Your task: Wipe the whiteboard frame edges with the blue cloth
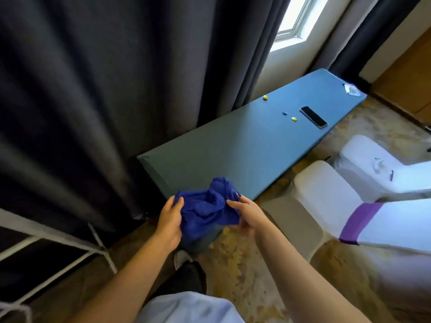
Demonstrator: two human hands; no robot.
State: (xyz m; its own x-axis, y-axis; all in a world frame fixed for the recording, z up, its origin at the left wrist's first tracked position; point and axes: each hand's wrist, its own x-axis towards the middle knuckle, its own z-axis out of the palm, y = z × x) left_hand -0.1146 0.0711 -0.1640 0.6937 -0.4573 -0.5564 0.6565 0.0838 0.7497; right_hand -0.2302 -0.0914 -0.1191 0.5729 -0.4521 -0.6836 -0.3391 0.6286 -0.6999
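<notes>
A crumpled blue cloth (207, 206) hangs between both my hands, over the near corner of a long table. My left hand (169, 220) grips its left side and my right hand (245, 212) pinches its right side. At the lower left, white metal bars (58, 236) look like a stand or frame; whether they belong to the whiteboard I cannot tell. No board surface shows.
The table has a teal cover (233, 148) and carries a black phone (313, 117), small yellow and blue pieces (293, 118) and a packet (352, 90) at its far end. Dark curtains (105, 89) hang to the left. Two white-covered chairs (326, 194) stand on the right.
</notes>
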